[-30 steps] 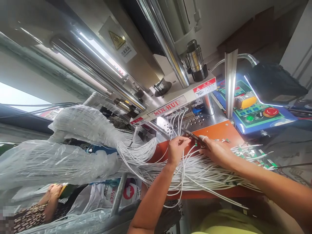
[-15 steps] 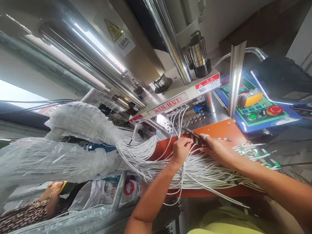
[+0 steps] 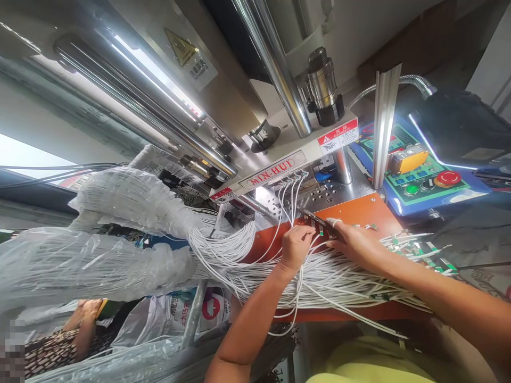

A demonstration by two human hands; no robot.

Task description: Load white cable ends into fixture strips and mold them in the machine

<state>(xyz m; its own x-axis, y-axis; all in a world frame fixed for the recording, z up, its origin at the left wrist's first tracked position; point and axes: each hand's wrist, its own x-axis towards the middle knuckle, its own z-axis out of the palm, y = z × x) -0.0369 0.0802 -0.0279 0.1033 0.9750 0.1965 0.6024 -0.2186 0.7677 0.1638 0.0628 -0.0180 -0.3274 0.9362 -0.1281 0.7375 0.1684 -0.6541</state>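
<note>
My left hand (image 3: pixel 296 247) is closed in a pinch at the dark bar, beside small connector ends; a white cable (image 3: pixel 300 282) trails down from under it. My right hand (image 3: pixel 353 242) grips one end of a narrow dark metal bar (image 3: pixel 318 219), with a white wrap on one finger. Small green-and-metal connector ends (image 3: pixel 321 231) sit along this bar. Below both hands a thick bundle of white cables (image 3: pixel 339 282) lies over the orange board (image 3: pixel 355 213). Several cables run up to connectors (image 3: pixel 295 178) seated in the press.
The press (image 3: pixel 275 170) with steel columns stands just ahead. A control panel (image 3: pixel 431 175) with a red stop button is at the right. Plastic-wrapped cable bundles (image 3: pixel 131 202) hang at the left. Another person's hands (image 3: pixel 88 309) show at lower left.
The view has shifted slightly. Both hands and the bar stay in nearly the same place.
</note>
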